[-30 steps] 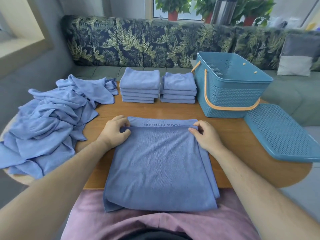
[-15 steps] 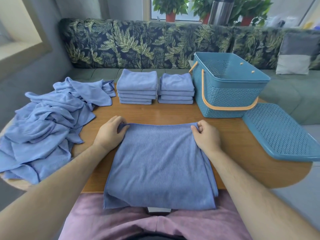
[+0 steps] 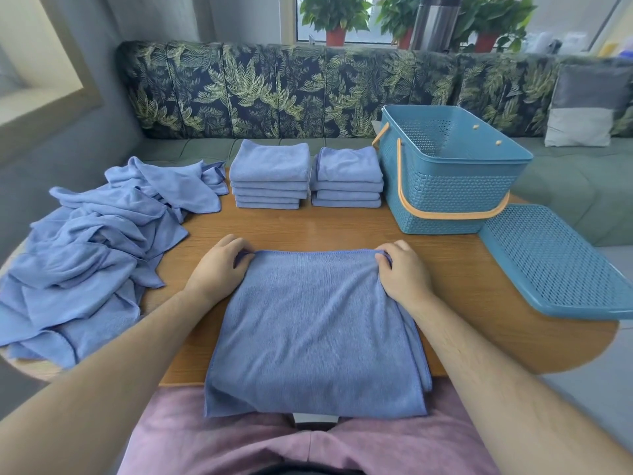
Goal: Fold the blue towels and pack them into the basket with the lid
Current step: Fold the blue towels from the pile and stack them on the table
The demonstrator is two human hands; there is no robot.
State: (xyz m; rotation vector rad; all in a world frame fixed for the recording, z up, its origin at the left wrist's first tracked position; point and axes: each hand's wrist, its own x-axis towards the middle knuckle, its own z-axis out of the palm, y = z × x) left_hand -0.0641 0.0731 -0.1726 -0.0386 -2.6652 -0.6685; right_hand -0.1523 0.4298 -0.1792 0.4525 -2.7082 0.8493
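Pinching plush square towel (image 3: 315,330), both far corners

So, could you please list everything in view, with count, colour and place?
flat towel: one, blue, table's near edge, overhanging the lap.
folded stacks: two, blue, table's far side, side by side.
unfolded towels: a heap, blue, table's left.
basket: one, teal with orange handle, open, table's far right.
lid: one, teal, lying flat right of the basket.
table: one, brown wood.
sofa: one, leaf-print back, behind the table.
cushion: one, grey and white, sofa's right end.
potted plants: three, green, windowsill.
metal cylinder: one, silver, windowsill.
left grip: one, bare, pinches the flat towel's far left corner.
right grip: one, bare, pinches its far right corner.
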